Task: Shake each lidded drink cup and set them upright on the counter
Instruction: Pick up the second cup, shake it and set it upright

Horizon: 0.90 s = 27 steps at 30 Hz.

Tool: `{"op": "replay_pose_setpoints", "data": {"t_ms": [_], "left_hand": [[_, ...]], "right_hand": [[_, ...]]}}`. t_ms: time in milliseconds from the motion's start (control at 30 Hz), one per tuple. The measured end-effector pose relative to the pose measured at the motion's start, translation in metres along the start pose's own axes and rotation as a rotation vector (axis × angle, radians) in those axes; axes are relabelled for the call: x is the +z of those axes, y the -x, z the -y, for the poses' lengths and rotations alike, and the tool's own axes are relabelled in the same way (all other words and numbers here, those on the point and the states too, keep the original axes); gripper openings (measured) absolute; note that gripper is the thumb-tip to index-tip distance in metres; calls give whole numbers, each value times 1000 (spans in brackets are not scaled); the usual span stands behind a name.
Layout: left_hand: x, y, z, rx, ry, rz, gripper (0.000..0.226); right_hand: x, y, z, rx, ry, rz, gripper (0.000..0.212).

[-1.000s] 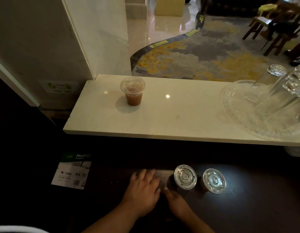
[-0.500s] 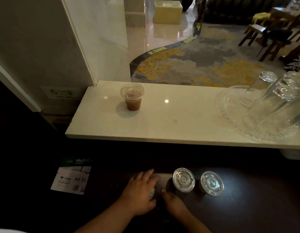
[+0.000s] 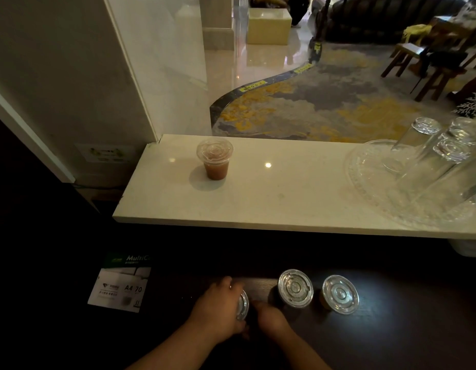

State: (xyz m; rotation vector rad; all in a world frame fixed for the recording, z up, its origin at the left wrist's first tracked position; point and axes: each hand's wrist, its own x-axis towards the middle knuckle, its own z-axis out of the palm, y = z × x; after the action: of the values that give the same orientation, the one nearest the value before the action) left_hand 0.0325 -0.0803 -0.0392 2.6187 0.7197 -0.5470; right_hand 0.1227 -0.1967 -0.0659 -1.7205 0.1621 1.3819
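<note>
While my left hand (image 3: 218,312) curls around a lidded cup (image 3: 242,305) down on the dark lower desk (image 3: 391,337), its fingers (image 3: 233,285) are closed over the cup's far side, and the clear lid shows tipped on edge toward my right, so the cup is tilted rather than upright. My right hand (image 3: 270,317) sits just beside it at the cup's near right; its fingers are bent in toward the cup, but in this dim light I cannot tell whether they grip it or only touch it.

To the right along the same dark desk stand two more lidded cups, upright with their round lids facing up: the middle cup (image 3: 295,288) just beyond my right hand, and the right cup (image 3: 340,294) close beside that one, the two apart by a narrow gap.

Up on the pale desk (image 3: 285,204), near its far left corner, a filled cup (image 3: 215,162) with brownish drink stands upright under a domed lid, well apart from everything else. At the right end of that desk a clear glass tray (image 3: 365,177) carries upturned drinking glasses (image 3: 429,166).

A paper ream wrapper (image 3: 122,285) marked A4 lies in the dark to the left of my left hand
</note>
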Motion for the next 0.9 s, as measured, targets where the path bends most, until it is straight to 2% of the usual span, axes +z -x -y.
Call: {"op": "replay_pose_setpoints", "data": {"t_ms": [100, 233, 400, 567, 667, 767, 900], "left_hand": [[-6, 0, -2, -4, 13, 2, 91], [-37, 4, -4, 33, 115, -75, 92], [-103, 23, -8, 94, 324, -223, 87], [-168, 41, -2, 177, 647, -319, 83], [-199, 49, 0, 244, 795, -303, 87], [-225, 55, -3, 287, 926, -287, 88], [-254, 56, -11, 209, 1140, -205, 78]], "right_hand": [[0, 11, 4, 20, -50, 9, 34], [-2, 17, 10, 30, -179, 57, 33], [-11, 39, 43, 22, -457, 265, 45], [-29, 81, 108, -162, -599, 467, 43], [-35, 111, 148, -311, -549, 485, 35], [-39, 139, 180, -501, -455, 519, 38], [-47, 162, 208, -703, -345, 451, 38]]}}
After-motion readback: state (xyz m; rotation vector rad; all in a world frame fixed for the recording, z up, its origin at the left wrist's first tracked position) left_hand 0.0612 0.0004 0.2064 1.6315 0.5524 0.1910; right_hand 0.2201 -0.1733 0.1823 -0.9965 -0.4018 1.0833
